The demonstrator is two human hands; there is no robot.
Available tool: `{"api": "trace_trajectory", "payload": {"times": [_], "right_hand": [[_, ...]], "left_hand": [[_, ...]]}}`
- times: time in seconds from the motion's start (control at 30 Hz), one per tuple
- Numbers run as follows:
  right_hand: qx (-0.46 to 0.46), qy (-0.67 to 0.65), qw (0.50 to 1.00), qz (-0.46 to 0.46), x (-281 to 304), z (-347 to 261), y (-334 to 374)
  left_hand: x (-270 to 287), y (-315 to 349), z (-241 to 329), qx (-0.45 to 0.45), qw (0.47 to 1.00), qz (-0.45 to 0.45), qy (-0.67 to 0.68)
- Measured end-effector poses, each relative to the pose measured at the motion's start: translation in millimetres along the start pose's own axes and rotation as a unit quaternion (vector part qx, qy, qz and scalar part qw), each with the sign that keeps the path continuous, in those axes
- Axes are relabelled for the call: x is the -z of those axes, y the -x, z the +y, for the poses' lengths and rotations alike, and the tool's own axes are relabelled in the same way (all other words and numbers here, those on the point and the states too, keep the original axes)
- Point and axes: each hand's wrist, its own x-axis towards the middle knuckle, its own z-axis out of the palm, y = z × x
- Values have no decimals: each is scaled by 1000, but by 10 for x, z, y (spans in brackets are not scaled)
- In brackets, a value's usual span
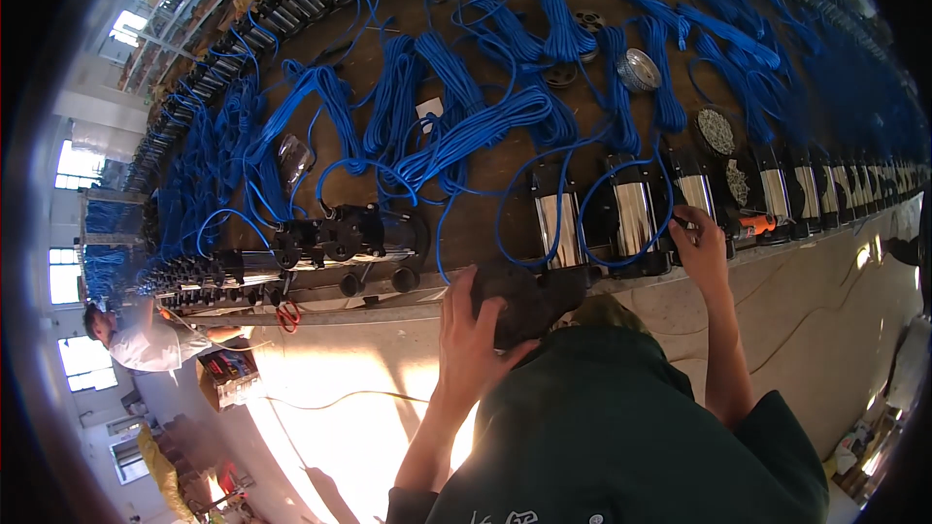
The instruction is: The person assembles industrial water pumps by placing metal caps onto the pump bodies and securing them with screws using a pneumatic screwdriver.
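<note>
My left hand [471, 340] is closed around a dark, rounded casting [515, 306] with a short stub, close in front of my body. Over the bench edge, my right hand [701, 245] has its fingers pinched together on something small and dark that I cannot make out. Just beyond that hand lies a shiny metal cylinder [691, 184] with black ends. Two more such cylinders, a middle one [636, 212] and a left one [557, 223], rest beside it, with loops of blue cable [583, 223] across them. An orange-handled tool [755, 225] sits to the right of my right hand.
Bundles of coiled blue cable [476, 141] cover the workbench [374, 24]. A bowl of small parts [715, 130] and a silvery ring [638, 70] stand among them. Rows of cylinders [806, 189] line the edge. Red-handled scissors [287, 317] hang left; another person [155, 340] works farther left.
</note>
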Motion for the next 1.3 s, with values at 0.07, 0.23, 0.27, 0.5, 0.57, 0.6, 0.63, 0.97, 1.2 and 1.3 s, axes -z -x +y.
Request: {"api": "trace_trajectory", "payload": {"times": [0.07,0.23,0.27,0.5,0.57,0.6,0.63,0.97,1.2,1.3], "right_hand": [[6,22,1000,-13,-15,-17,18],[13,34,999,-17,-118,-54,82],[19,43,999,-17,-133,-67,92],[-24,23,999,-32,-195,-141,166],[-25,25,999,-26,-200,-61,157],[-27,25,999,-22,-234,-9,162],[-33,28,999,-25,-237,32,150],[-1,93,990,103,249,734,-1049],[-45,355,933,51,883,1904,-2300],[-64,415,906,-61,742,1880,-2504]], "left_hand": [[7,2,-13,5,1000,-4,5],[39,-24,-43,-3,1000,-17,13],[50,-31,-53,-5,1000,-20,16],[87,-43,-48,12,999,-37,32],[62,-76,-12,19,999,-39,26],[80,-53,-22,24,999,-39,16],[55,-59,7,24,999,-38,17],[-38,-2,44,74,997,-31,20],[107,-217,601,78,996,11,-44],[103,-306,906,-6,991,126,-37]]}}
